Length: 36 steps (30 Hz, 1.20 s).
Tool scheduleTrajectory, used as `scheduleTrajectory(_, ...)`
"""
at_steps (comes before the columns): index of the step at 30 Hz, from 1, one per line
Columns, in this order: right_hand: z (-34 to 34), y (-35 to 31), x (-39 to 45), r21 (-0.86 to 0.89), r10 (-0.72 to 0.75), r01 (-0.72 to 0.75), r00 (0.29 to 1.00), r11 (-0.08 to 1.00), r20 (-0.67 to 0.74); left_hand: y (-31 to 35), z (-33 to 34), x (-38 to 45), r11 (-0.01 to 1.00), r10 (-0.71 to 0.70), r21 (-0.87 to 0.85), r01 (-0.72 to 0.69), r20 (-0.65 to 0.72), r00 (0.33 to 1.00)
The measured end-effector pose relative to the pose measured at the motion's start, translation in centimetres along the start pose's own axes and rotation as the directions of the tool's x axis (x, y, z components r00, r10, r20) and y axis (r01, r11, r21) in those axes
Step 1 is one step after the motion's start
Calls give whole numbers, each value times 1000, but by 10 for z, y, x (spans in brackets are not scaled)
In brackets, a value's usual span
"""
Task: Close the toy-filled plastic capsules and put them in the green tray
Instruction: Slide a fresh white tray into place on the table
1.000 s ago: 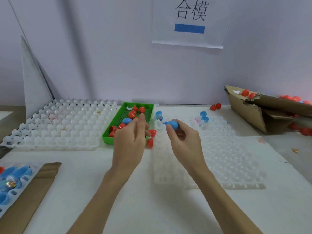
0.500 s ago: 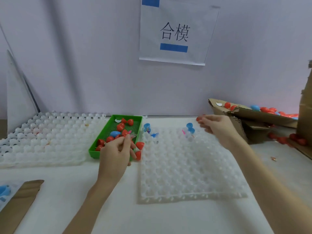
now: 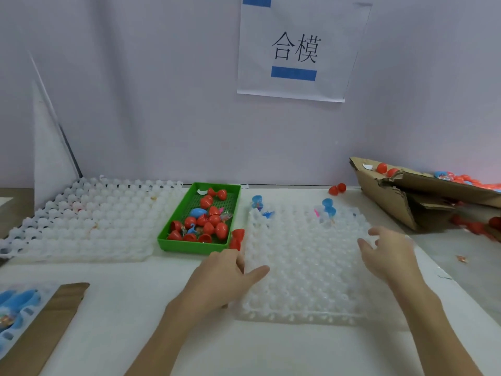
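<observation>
The green tray (image 3: 173, 223) sits at mid-table and holds several red capsules and one blue capsule (image 3: 198, 212). Right of it lies a clear bubble tray (image 3: 303, 267). Open blue capsules with toys stand at its far edge (image 3: 257, 203) and further right (image 3: 328, 207). A red capsule (image 3: 237, 238) lies between the two trays. My left hand (image 3: 225, 278) rests at the bubble tray's left edge, thumb on top, fingers relaxed. Over the tray's right edge hovers my right hand (image 3: 390, 253) with fingers loosely spread, holding nothing.
A large white bubble tray (image 3: 89, 218) lies at the left. A torn cardboard box (image 3: 406, 196) with red and blue capsules stands at the right, with loose red capsules (image 3: 337, 189) near it. A blue tray on cardboard (image 3: 16, 308) is at the lower left.
The blue capsule left my right hand and lies in the green tray. My right hand reached far right, then came back to the bubble tray's right edge. My left hand moved to its left edge.
</observation>
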State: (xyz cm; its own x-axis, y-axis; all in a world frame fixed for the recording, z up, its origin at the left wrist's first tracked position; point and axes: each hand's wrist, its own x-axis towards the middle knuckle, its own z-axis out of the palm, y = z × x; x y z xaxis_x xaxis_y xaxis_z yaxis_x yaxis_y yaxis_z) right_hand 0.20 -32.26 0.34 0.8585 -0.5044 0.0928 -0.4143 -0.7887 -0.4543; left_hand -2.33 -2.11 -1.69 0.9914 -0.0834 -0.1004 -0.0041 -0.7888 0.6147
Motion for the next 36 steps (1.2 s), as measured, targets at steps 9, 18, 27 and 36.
scheduleTrajectory(9,-35,6,-9,-110,172,-144,930,983,324,-4,5,7,968,-59,-248,28,-118,991)
scheduleTrajectory(18,-53,14,-13,706,-55,-358,870,611,489,1,-23,5,642,-173,-764,68,-58,983)
scheduleTrajectory(27,-43,6,-19,899,-184,-435,882,40,435,1,-19,7,529,-126,-839,128,71,990)
scheduleTrajectory(36,-126,-133,-28,952,-413,-234,861,197,297,29,25,-1,260,-63,-922,286,279,958)
